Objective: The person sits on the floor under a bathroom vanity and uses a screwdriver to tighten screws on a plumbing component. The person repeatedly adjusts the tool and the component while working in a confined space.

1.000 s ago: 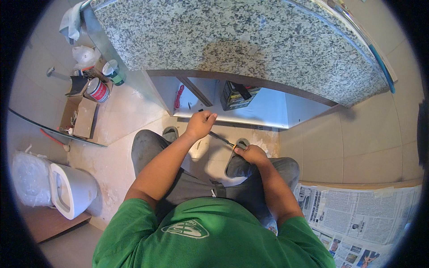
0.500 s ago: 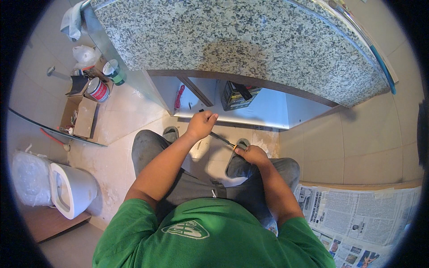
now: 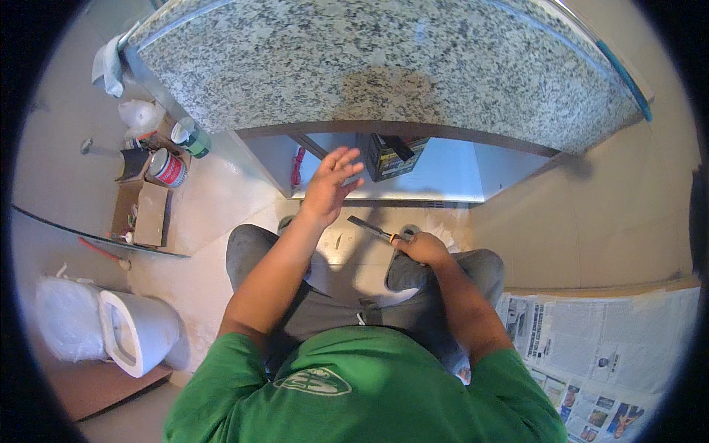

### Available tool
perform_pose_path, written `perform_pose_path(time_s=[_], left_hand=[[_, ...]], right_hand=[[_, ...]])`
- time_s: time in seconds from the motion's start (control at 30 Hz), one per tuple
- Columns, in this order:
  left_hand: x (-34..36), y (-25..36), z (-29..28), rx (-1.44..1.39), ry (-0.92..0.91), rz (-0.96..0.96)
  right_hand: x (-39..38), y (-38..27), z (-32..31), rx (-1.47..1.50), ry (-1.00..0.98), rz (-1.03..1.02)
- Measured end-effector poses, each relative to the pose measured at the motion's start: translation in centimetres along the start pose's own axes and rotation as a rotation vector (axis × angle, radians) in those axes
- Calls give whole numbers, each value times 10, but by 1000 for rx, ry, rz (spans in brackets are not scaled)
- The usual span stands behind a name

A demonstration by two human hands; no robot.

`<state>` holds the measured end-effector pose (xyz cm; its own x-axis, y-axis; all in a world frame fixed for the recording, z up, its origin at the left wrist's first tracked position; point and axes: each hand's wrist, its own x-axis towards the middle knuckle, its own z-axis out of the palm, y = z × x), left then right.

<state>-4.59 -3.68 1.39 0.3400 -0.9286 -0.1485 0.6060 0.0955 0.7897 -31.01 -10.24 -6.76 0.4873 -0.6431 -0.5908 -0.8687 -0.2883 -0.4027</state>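
My left hand (image 3: 330, 184) is raised in front of the open cabinet (image 3: 450, 170) under the counter, fingers apart and nothing in them. Lower and to the right, my right hand (image 3: 422, 249) is closed around the handle of a chisel (image 3: 371, 227). A yellow band shows at the top of the handle, and the flat dark blade points left, toward my left wrist but apart from it. Most of the handle is hidden in my fist. On the cabinet floor sit a printed box (image 3: 395, 162) with a black piece on it and a bundle of red cord (image 3: 298, 166).
A speckled granite countertop (image 3: 295, 81) overhangs the cabinet. To the left are a paint can (image 3: 168, 169), a green-and-white tub (image 3: 190, 138), an open cardboard box (image 3: 151, 214), a glass edge (image 3: 96, 235) and a toilet (image 3: 140, 332). Newspaper (image 3: 605, 354) covers a surface at right.
My left hand has moved up toward the cabinet, away from the chisel blade, and its fingers have spread. The right hand keeps its hold on the chisel. The view has shifted slightly.
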Motion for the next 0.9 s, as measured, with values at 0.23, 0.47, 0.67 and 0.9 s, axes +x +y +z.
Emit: perform_pose_path(time_s=[0.23,0.47,0.67,0.9], left_hand=[[20,5,37,-364,33,47],[27,-7,49,-135,48,15],[28,-24,66,224,29,30],[32,-26,79,292,34,4]], right_hand=[[3,-2,-3,43,20,19],[-2,1,-12,85,-6,54],[-7,4,-15,79,-13,45],[-14,-3,-22,100,-32,86]])
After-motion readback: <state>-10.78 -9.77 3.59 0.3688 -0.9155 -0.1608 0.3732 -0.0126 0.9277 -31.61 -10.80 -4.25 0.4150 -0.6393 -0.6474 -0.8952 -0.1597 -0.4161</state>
